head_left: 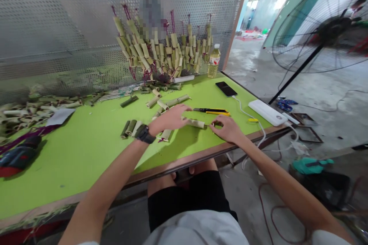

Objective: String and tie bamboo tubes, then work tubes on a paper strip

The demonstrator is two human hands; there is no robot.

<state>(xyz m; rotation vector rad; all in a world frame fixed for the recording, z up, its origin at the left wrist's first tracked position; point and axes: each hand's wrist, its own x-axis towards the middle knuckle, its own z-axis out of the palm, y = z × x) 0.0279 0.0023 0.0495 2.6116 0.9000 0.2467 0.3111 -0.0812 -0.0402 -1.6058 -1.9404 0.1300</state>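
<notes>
So it's a bright green desk (86, 157) with a perforated metal panel (71, 38) behind it, and bamboo strings (169, 53) propped against the panel, out past the left hand (173, 118). That hand, watch (145, 134) on the wrist, is spread over the near end of a short bamboo tube (197, 123); can't tell if it's really gripping, since the hand covers that end. The right hand (225, 127) is just off the tube's other end, thumb and index curled close together. Can't make out if there's anything tiny pinched in there. The tube sits between the two hands. A yellow-and-black cutter knife (214, 111) lies just beyond them, with a phone (226, 89) farther out past the right hand and a white power bank (267, 112) off to its right.
</notes>
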